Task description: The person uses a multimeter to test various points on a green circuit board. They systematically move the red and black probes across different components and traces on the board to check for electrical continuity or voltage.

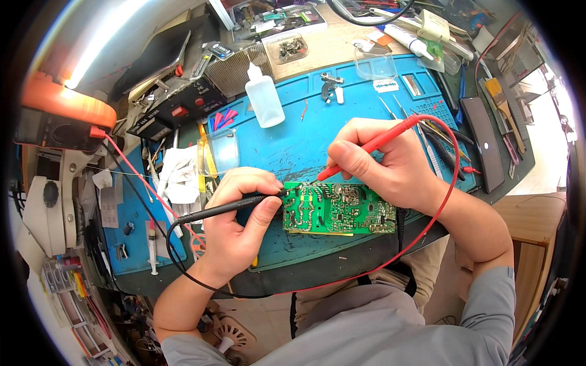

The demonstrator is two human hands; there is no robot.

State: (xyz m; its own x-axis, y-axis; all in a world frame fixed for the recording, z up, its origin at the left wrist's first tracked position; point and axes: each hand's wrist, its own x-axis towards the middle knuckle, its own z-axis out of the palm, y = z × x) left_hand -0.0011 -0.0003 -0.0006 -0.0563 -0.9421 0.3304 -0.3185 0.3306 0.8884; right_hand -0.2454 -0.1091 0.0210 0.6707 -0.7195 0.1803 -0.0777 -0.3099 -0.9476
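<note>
A green circuit board lies solder side up near the front edge of the blue mat. My left hand is closed round a black test probe, its tip at the board's upper left corner. In my right hand is a red test probe, slanting down to the board's top edge; whether its tip touches is too small to tell. Red and black leads loop from the probes past my forearms. An orange multimeter hangs at the left with a red plug in it; its screen is unreadable.
A squeeze bottle stands behind the board. Clear plastic boxes, crumpled tissue and a syringe are on the left. Tweezers and pliers lie right, beside a dark phone. A power unit is at back left.
</note>
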